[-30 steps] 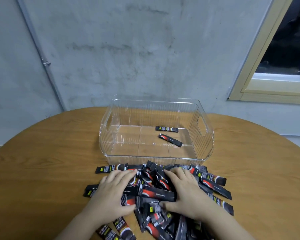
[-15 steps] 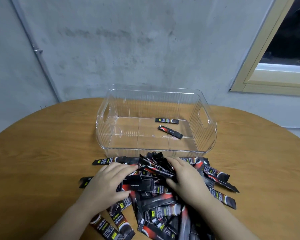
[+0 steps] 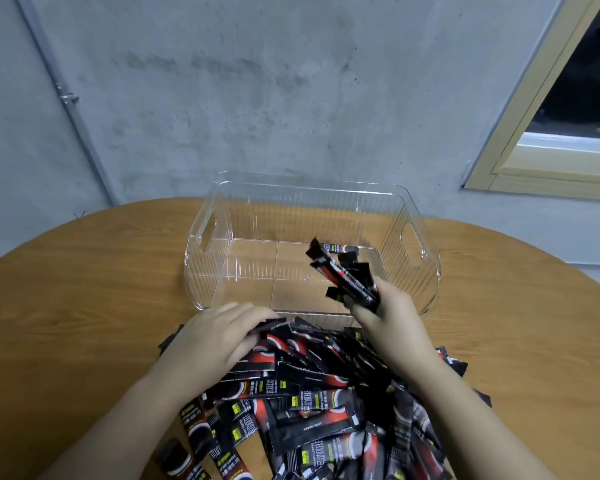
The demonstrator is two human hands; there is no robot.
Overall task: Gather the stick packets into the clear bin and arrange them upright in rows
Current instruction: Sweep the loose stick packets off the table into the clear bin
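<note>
Black packets (image 3: 347, 280) gripped by right hand (image 3: 392, 313).

dim, flat indoor light with a cool cast; no single source shows, and shadows are soft and faint. the window (image 3: 582, 81) is black, giving no light. pale glints run along the rim of the clear bin (image 3: 312, 183). wide-angle distortion bows the table (image 3: 84, 289) edge and tilts the wall lines. the whole frame is soft, print on the packets (image 3: 291, 393) smeared.
</note>
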